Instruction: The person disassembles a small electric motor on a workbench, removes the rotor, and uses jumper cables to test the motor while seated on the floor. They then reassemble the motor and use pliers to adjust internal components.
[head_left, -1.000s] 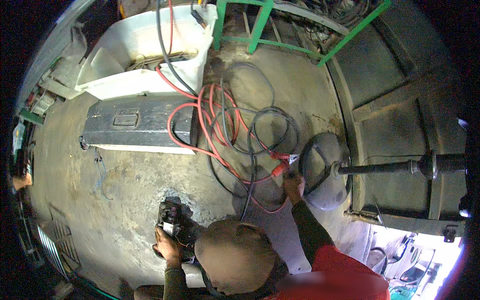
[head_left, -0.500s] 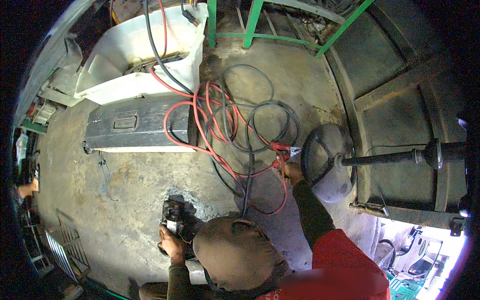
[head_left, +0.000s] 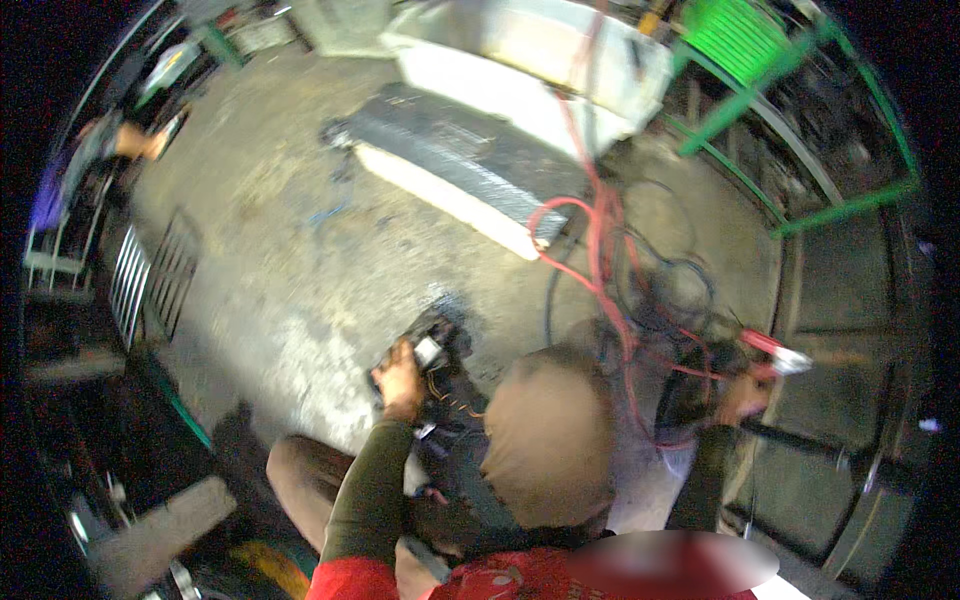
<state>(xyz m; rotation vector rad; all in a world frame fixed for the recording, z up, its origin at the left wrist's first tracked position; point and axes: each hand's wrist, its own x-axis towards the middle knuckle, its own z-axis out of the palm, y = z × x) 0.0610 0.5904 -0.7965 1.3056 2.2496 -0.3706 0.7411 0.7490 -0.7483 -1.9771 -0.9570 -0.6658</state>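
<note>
My left hand rests with bent fingers on a small dark machine part with a pale block and thin wires, lying on a wet patch of floor; whether it grips the part I cannot tell. At the right, my right hand, blurred, is closed on a red-handled cable clamp with silver jaws. Another red piece shows just beneath it. A red cable and black cable run in loops from there toward a white tub.
A long black box with a pale side lies before the white tub. Green metal framing stands far right. A bare hand and arm of another person show at far left, above metal grates. A dark steering wheel is near my right hand.
The view has swung, so the tub, box and cables sit farther right. My right hand, with the red clamp, has moved right and nearer; my left hand stays at the dark part.
</note>
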